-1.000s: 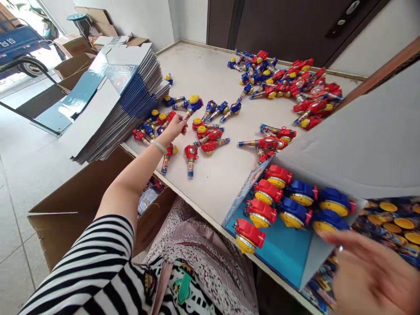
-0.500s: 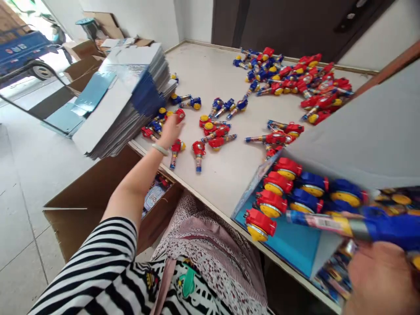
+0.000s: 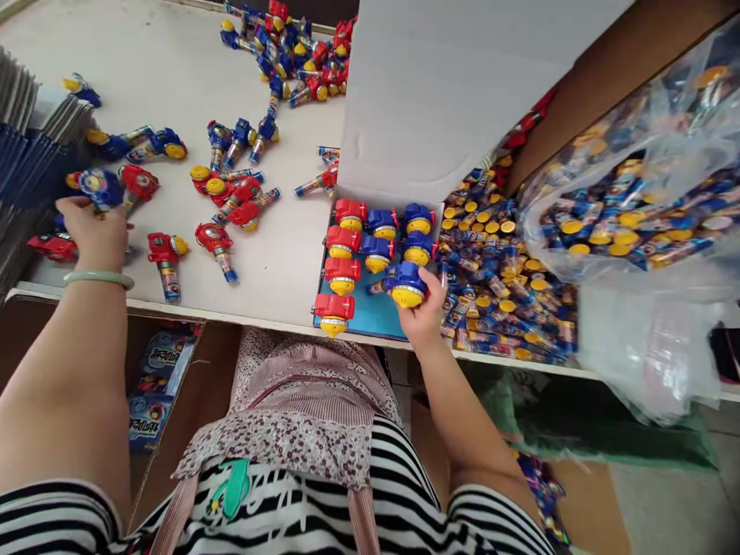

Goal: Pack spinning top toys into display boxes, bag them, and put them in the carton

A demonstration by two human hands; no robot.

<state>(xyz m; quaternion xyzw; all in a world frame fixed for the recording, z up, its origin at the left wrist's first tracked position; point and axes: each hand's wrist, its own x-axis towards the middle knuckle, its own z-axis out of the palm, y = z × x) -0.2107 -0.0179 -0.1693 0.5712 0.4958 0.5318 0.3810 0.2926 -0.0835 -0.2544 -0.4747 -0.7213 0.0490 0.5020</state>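
Observation:
My right hand (image 3: 425,312) grips a blue toy (image 3: 405,284) with a yellow dome and holds it over the blue floor of a display box (image 3: 385,312). Inside that box, red toys (image 3: 341,241) form a column at the left, with blue toys (image 3: 378,250) beside them. At the far left of the table, my left hand (image 3: 95,235) is closed around another blue toy (image 3: 99,187), partly hidden by the fingers. Close by lie a red toy (image 3: 139,183) and a red-and-yellow toy with a tube handle (image 3: 169,266).
More toys (image 3: 283,46) are piled at the back of the white table (image 3: 277,270). Folded cartons (image 3: 35,154) stand at the left edge. Right of the box are many small yellow-capped tubes (image 3: 491,285) and a clear plastic bag (image 3: 647,324). An open cardboard box (image 3: 190,347) sits below.
The view has swung right. My right hand has brought its blue toy over the box, dome now facing me. My left hand, reaching among the toys before, now holds a blue one.

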